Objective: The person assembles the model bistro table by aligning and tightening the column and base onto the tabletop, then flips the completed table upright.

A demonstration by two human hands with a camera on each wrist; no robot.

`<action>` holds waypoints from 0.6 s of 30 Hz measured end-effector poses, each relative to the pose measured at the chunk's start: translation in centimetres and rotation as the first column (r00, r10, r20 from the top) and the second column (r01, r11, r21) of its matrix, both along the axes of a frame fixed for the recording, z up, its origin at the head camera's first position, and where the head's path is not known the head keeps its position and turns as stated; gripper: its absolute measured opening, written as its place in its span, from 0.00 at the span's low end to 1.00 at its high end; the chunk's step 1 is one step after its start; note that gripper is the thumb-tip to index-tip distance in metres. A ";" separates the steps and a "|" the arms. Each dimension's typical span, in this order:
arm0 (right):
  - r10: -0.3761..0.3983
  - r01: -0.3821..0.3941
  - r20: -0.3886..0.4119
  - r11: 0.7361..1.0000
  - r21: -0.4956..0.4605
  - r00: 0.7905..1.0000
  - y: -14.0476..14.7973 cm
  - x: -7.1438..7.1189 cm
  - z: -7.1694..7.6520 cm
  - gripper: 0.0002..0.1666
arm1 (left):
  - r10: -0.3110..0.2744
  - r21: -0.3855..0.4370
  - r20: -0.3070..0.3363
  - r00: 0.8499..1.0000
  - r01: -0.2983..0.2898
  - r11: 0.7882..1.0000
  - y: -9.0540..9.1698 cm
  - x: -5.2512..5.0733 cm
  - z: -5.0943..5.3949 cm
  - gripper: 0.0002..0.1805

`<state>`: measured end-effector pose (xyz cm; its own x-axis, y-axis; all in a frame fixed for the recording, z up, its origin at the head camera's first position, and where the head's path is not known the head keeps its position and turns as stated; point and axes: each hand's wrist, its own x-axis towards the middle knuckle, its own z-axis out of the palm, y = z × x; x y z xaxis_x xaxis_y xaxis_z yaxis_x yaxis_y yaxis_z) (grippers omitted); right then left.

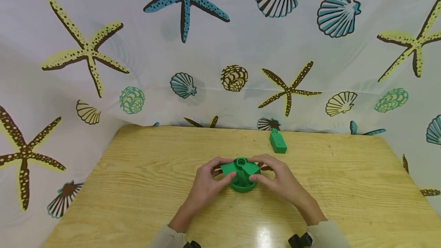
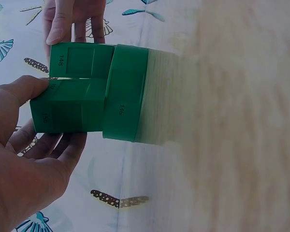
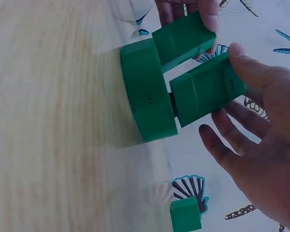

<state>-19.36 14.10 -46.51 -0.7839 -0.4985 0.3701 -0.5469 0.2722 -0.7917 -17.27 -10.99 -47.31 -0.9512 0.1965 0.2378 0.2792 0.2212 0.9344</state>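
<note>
A round green base (image 1: 242, 187) stands on the table with green blocks upright on it and a ringed post (image 1: 241, 162) in the middle. My left hand (image 1: 208, 183) grips the left block (image 1: 229, 168), thumb in front and fingers behind. On the other side my right hand (image 1: 280, 179) holds the right block (image 1: 252, 168) between thumb and fingers. In the left wrist view the left-hand block (image 2: 67, 107) sits against the base (image 2: 125, 92). The right wrist view shows a narrow dark gap between the right-hand block (image 3: 205, 92) and the base (image 3: 147, 92).
One more green block (image 1: 278, 142) with a small knob lies near the back edge of the wooden table (image 1: 155, 163), behind my right hand. A white cloth (image 1: 213, 49) printed with starfish and shells hangs behind the table and along its sides.
</note>
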 end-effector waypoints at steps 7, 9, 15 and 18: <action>0.068 -0.067 0.059 0.997 -0.026 0.996 0.2 -0.2 0.4 0.24 | 0.014 -0.015 0.003 1.000 -0.014 1.000 0.0 0.0 -0.1 0.19; 0.054 -0.051 0.073 0.998 -0.040 0.996 0.2 -0.2 0.4 0.24 | 0.021 -0.017 0.008 1.000 -0.021 1.000 -0.1 0.1 0.0 0.19; -0.021 0.025 0.072 0.998 -0.056 0.997 0.0 -0.4 0.1 0.23 | 0.025 -0.018 0.011 1.000 -0.025 1.000 -0.1 0.1 0.1 0.19; -0.031 0.034 0.055 0.999 -0.041 0.998 -0.1 -0.5 -0.1 0.26 | 0.016 -0.015 0.010 1.000 -0.016 1.000 -0.1 0.0 0.0 0.20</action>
